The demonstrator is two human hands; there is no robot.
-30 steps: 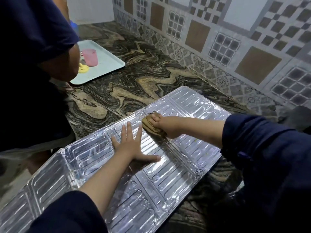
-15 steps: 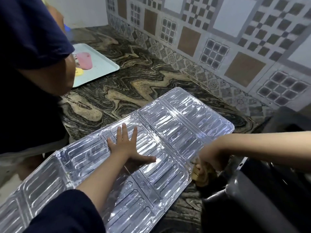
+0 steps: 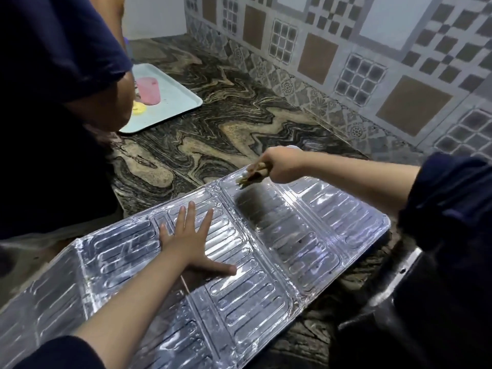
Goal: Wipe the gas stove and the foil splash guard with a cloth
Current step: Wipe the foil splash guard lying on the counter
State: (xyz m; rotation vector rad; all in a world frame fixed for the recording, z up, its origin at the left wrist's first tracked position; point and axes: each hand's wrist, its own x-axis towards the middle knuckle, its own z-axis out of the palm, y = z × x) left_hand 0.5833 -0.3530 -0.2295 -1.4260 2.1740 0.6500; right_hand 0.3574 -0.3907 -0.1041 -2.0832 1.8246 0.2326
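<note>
The foil splash guard [image 3: 266, 294] lies flat and unfolded across the marbled countertop, its ribbed panels shining. My left hand [image 3: 190, 238] presses on its middle panel with fingers spread flat. My right hand [image 3: 282, 165] grips a bunched brown cloth [image 3: 251, 177] at the guard's far edge, where the cloth touches the foil. The dark edge of the gas stove [image 3: 394, 291] shows at the lower right, partly hidden by my sleeve.
Another person in a dark blue top [image 3: 53, 102] leans in at the left, close to the guard. A pale tray [image 3: 175, 102] with a pink cup [image 3: 149, 90] and a yellow item sits at the back left. A patterned tiled wall [image 3: 346, 62] borders the counter behind.
My right hand with the cloth swept off the guard's near right edge by the stove, then back up to its far edge. My left hand stayed pressed in place.
</note>
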